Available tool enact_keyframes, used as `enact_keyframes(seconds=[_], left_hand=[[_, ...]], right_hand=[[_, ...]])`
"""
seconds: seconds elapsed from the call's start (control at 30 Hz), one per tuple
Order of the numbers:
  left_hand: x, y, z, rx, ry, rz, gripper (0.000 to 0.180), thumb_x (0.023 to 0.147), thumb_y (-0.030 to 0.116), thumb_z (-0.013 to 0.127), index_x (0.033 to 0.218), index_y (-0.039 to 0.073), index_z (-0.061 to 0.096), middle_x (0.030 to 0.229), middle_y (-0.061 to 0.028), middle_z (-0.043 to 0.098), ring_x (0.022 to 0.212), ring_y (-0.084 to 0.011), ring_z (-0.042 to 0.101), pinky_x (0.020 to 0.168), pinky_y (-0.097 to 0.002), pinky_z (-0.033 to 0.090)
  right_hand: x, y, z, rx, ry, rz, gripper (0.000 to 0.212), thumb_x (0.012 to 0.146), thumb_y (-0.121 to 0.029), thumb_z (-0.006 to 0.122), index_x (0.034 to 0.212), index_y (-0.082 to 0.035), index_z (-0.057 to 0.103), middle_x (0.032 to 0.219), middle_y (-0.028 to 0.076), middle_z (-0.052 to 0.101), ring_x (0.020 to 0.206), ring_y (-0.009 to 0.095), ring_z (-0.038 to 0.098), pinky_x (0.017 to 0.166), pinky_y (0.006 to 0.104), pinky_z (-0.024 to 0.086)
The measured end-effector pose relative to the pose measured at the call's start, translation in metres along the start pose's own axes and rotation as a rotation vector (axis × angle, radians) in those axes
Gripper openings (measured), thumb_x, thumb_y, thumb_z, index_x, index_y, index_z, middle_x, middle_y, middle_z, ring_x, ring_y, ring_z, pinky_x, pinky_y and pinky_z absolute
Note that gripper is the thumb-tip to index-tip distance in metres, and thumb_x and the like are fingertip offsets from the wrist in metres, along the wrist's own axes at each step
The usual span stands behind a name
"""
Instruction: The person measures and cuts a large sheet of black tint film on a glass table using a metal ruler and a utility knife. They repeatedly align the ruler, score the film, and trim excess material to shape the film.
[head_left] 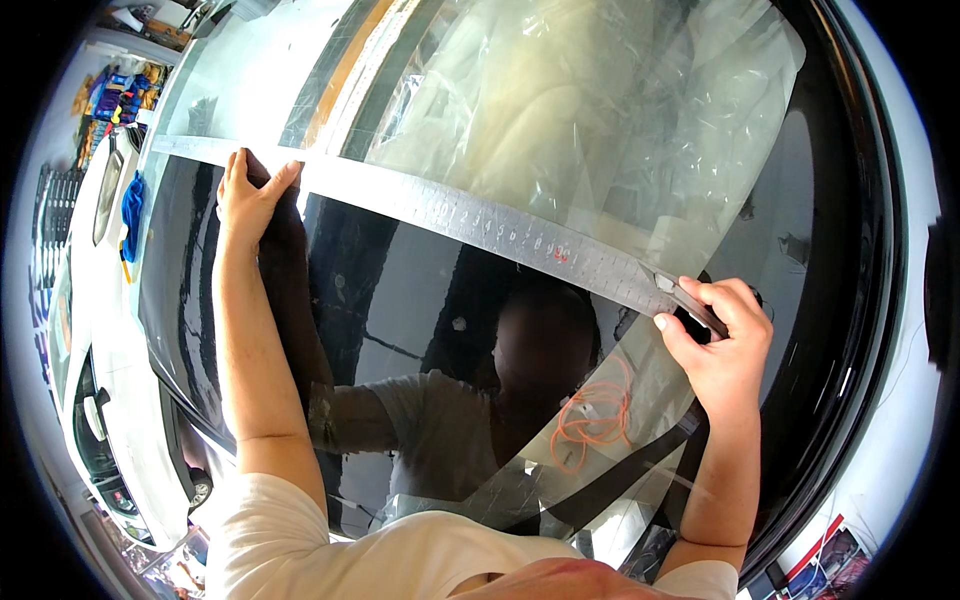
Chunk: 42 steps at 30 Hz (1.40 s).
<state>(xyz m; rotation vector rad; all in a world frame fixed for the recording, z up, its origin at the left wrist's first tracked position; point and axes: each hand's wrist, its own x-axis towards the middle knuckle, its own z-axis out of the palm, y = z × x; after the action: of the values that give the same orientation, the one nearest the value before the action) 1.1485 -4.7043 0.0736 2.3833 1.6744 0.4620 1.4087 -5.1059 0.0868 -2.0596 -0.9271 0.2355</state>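
A long steel ruler (450, 212) lies slantwise across a glossy black car panel or glass (420, 290), with clear film (560, 110) spread along its far side. My left hand (250, 205) presses on the ruler's left part, thumb and fingers apart, holding nothing. At the ruler's right end, my right hand (728, 335) grips a slim utility knife (700, 310) between thumb and fingers. The knife's tip meets the ruler's end at the film; whether the blade touches the surface is too small to tell.
Beyond the ruler a brown and white strip (355, 70) runs away from me. A loose orange cord (592, 415) shows in or under the glass near my right forearm. A white car (120, 420) stands at the left, with a blue cloth (132, 215) near it.
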Motion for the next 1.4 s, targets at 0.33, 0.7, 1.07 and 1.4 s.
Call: enact_keyframes(seconds=[0.33, 0.7, 1.07, 1.4], left_hand=[[0.002, -0.01, 0.004, -0.048, 0.057, 0.024, 0.093, 0.062, 0.055, 0.078, 0.129, -0.001, 0.047, 0.129, -0.0182, 0.051, 0.122, -0.0321, 0.046, 0.102, -0.0405, 0.035], [0.0, -0.009, 0.004, 0.081, 0.072, 0.009, 0.1, 0.063, 0.06, 0.074, 0.135, -0.001, 0.041, 0.135, -0.0189, 0.045, 0.13, -0.0318, 0.038, 0.106, -0.0416, 0.031], [-0.025, 0.009, 0.005, 0.138, 0.008, -0.016, 0.105, 0.064, 0.066, 0.069, 0.138, -0.002, 0.036, 0.146, -0.0198, 0.031, 0.137, -0.0346, 0.024, 0.11, -0.0487, 0.018], [-0.044, 0.046, -0.008, 0.286, -0.023, 0.086, 0.055, 0.071, 0.041, 0.073, 0.11, 0.004, 0.063, 0.115, -0.0143, 0.057, 0.117, -0.0325, 0.047, 0.097, -0.0451, 0.039]], right_hand=[[0.001, -0.002, -0.001, -0.013, -0.007, -0.006, 0.034, 0.06, 0.002, 0.077, 0.092, 0.002, 0.067, 0.078, 0.008, 0.059, 0.067, 0.014, 0.061, 0.06, 0.0242, 0.05], [0.001, 0.0, -0.001, 0.006, 0.006, -0.018, 0.034, 0.059, 0.002, 0.078, 0.092, 0.002, 0.067, 0.078, 0.008, 0.058, 0.067, 0.014, 0.06, 0.061, 0.0242, 0.049], [-0.014, -0.004, -0.017, -0.059, -0.034, -0.015, 0.029, 0.062, 0.001, 0.074, 0.087, 0.003, 0.06, 0.083, 0.009, 0.059, 0.073, 0.023, 0.058, 0.067, 0.0308, 0.047], [-0.019, 0.0, -0.017, 0.045, -0.004, -0.182, 0.023, 0.08, -0.002, 0.064, 0.103, 0.002, 0.059, 0.092, 0.004, 0.056, 0.077, 0.012, 0.053, 0.071, 0.0241, 0.044]])
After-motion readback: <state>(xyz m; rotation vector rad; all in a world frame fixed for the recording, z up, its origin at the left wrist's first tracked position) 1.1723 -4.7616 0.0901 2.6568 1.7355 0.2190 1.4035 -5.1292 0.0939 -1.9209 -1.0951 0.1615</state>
